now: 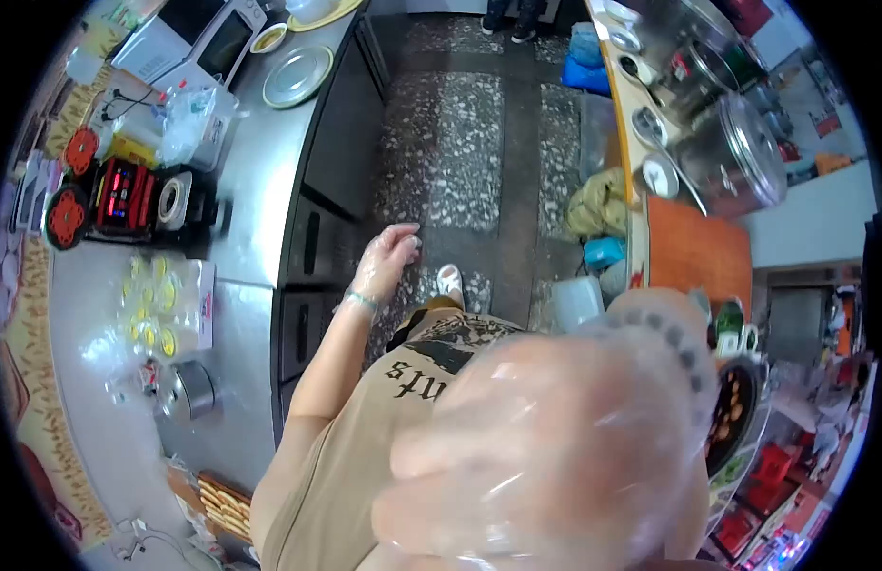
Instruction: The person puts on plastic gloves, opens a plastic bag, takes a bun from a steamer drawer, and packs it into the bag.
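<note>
Because the long brushed-steel counter (246, 228) runs just left of the left hand (388, 262), a careless sideways swing could wipe that hand's covering along the dark drawer fronts (307, 243) and dirty it. Well forward and to the right of the right hand (555, 438) stands the big cylindrical steel pot with a shiny lid (736, 157); a long, hasty reach might knock it. Nearer, ahead and right of that hand, lies the flat reddish-brown rectangular board (698, 247), and just beyond the wrist sits the round dark pan (745, 438) with small brown rounded pieces (730, 411) in it. The likeliest trouble is there: the right hand looms so close to the camera that it hides the pan's near side, so lowering it unseen could clip the rim. Both hands wear thin, clear, crinkled plastic gloves, whose loose film may snag or slip. The left hand hangs apart from everything, fingers loosely curled, with no object visible in it; the right has its fingers bent, and I cannot tell whether anything is inside them. Smallest of all, the dark-beaded bracelet (683, 347) at the right wrist could tear the film if it rubs
</note>
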A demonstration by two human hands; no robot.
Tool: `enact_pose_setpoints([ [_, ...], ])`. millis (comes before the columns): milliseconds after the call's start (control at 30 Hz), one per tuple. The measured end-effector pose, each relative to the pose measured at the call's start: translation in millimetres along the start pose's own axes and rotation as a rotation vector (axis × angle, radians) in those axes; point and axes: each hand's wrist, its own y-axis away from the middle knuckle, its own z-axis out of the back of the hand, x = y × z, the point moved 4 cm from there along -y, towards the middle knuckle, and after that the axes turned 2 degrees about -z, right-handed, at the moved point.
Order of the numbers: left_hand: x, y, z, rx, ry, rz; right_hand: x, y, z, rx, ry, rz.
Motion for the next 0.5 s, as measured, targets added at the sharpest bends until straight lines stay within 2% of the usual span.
enact_pose_setpoints([
  [33, -3, -42, 4, 0.012, 0.099, 0.061, -29, -25, 17, 0.109, -0.027, 0.113],
  [100, -20, -116, 18, 0.05, 0.104, 0.059, -72, -64, 42, 0.339, -0.144, 0.332],
  [167, -20, -193, 27, 0.004, 0.192, 0.107, -184, -52, 34, -0.258, -0.111, 0.394],
  [200, -22, -226, 31, -0.014, 0.277, 0.14, -215, -75, 71, 0.06, -0.07, -0.008],
  [233, -27, -259, 37, -0.033, 0.289, 0.185, -264, -74, 84, 0.036, -0.004, -0.076],
  [267, -23, -292, 45, -0.1, 0.331, 0.21, -314, -67, 89, -0.059, -0.016, -0.243],
  [333, -17, -353, 66, -0.261, 0.418, 0.229, -424, -42, 82, -0.137, -0.264, -0.557],
  [367, -12, -368, 78, -0.357, 0.459, 0.25, -467, -43, 65, -0.09, -0.281, -0.55],
  [433, -11, -402, 104, -0.45, 0.502, 0.194, -552, -54, 53, -0.227, -0.582, -0.889],
  [500, -17, -421, 126, -0.494, 0.467, 0.232, -613, -114, 33, -0.145, -0.823, -0.915],
])
